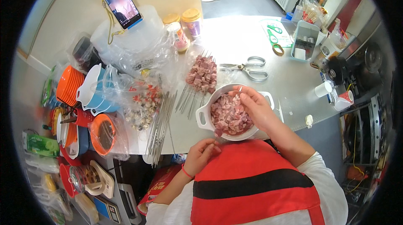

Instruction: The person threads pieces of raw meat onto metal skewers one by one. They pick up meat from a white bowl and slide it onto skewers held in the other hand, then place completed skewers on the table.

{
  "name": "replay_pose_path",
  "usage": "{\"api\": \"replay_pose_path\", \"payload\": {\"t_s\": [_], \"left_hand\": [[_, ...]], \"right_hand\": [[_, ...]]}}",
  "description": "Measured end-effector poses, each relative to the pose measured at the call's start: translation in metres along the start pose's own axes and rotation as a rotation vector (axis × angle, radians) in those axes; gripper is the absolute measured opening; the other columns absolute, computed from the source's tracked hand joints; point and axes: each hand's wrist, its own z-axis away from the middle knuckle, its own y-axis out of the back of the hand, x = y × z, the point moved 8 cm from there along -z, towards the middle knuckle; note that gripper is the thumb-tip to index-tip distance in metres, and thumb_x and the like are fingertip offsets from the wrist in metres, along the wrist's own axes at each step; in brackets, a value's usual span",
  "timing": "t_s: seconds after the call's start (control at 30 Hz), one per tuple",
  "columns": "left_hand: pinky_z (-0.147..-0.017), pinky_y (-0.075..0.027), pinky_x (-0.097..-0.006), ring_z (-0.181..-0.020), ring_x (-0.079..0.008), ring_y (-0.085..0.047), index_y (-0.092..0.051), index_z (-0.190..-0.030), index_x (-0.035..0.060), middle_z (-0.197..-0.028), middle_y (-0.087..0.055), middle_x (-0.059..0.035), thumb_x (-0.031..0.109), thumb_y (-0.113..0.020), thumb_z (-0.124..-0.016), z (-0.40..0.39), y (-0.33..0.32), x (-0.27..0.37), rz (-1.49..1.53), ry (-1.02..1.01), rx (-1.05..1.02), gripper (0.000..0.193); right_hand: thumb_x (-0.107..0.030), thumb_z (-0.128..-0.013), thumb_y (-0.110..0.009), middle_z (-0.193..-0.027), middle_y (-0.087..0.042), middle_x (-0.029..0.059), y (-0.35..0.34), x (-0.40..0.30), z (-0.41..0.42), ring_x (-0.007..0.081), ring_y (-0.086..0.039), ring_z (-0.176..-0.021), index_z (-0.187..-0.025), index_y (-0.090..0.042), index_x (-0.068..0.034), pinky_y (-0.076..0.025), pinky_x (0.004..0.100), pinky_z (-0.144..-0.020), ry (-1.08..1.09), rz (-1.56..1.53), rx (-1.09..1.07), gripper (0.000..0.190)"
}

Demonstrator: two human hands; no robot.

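A white two-handled colander (201, 119) full of raw meat chunks (229, 114) sits at the table's near edge. Below its rim, my left hand (203, 154) grips a thin metal skewer (216, 140) with a piece of meat (219, 129) on its upper part. Over the meat in the colander, my right hand (255, 105) has its thumb and forefinger close together; whether a small piece is pinched there cannot be made out. Loaded meat skewers (201, 75) lie on plastic just beyond the colander. Bare metal skewers (160, 130) are bunched to its left.
Kitchen scissors (245, 67) lie behind the colander. Leftward are a bag of quail eggs (141, 111), an orange bowl (102, 133) and stacked orange bowls (70, 84). A propped phone (122, 6) stands at the back left. A clear bin (304, 40) and white cup (323, 89) are rightward.
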Motion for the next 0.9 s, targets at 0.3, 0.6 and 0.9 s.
{"api": "replay_pose_path", "payload": {"t_s": [0.3, 0.6, 0.9], "left_hand": [[-0.053, -0.036, -0.0167, -0.06, -0.0039, -0.045, -0.05, -0.106, 0.0011, -0.086, -0.061, -0.0048, 0.012, -0.041, -0.095, -0.002, 0.001, 0.0, 0.054, 0.017, -0.002, 0.018], [-0.052, -0.031, -0.0142, -0.058, -0.0006, -0.039, -0.052, -0.106, 0.003, -0.085, -0.061, -0.0017, 0.014, -0.041, -0.095, -0.004, 0.005, -0.006, 0.167, 0.057, -0.004, 0.019], [-0.053, -0.032, -0.0142, -0.061, -0.001, -0.041, -0.052, -0.106, 0.0034, -0.083, -0.06, -0.0012, 0.014, -0.041, -0.095, -0.006, 0.005, -0.002, 0.095, 0.023, 0.007, 0.018]], "right_hand": [[-0.01, -0.088, -0.054, -0.103, -0.06, 0.0059, -0.02, 0.01, 0.008, 0.0107, -0.057, -0.094, -0.114, -0.054, -0.001, -0.045, 0.0254, -0.081, -0.037, 0.376, -0.195, 0.028], [-0.002, -0.083, -0.059, -0.094, -0.058, 0.0031, -0.019, 0.021, 0.015, 0.009, -0.056, -0.085, -0.108, -0.049, -0.004, -0.046, 0.0226, -0.075, -0.158, -0.036, -0.027, 0.027], [-0.003, -0.085, -0.053, -0.086, -0.056, -0.0004, -0.003, 0.033, 0.001, 0.0065, -0.053, -0.074, -0.093, -0.054, -0.005, -0.043, 0.0202, -0.065, -0.108, -0.144, 0.044, 0.008]]}}
